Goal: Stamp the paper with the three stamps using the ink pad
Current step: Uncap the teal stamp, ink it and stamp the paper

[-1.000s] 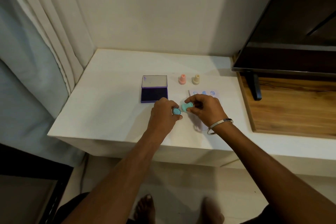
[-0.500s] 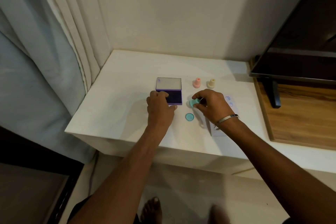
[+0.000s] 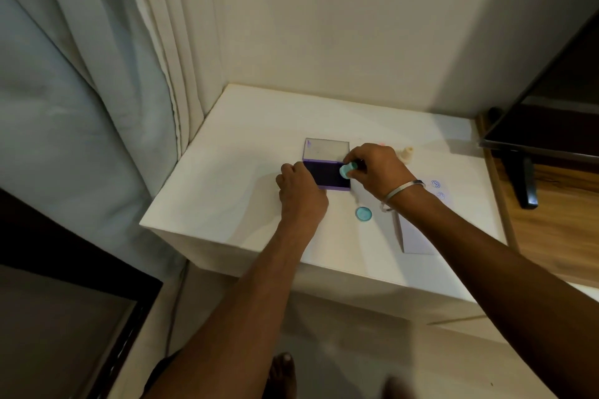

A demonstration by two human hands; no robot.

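Now right hand (image 3: 376, 168) fingers pinched on teal stamp (image 3: 347, 169) over ink pad (image 3: 327, 175), left hand (image 3: 299, 193) fingers gripping its edge.

Single head-worn wide-angle view, looking forward and steeply down from above, white table (image 3: 246, 152) at frame centre at arm's reach, both forearms entering from the bottom edge, curtain (image 3: 81, 91) upper left, feet at bottom.

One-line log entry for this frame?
right hand: holds teal stamp at ink pad | left hand: steadies pad | cap: on table
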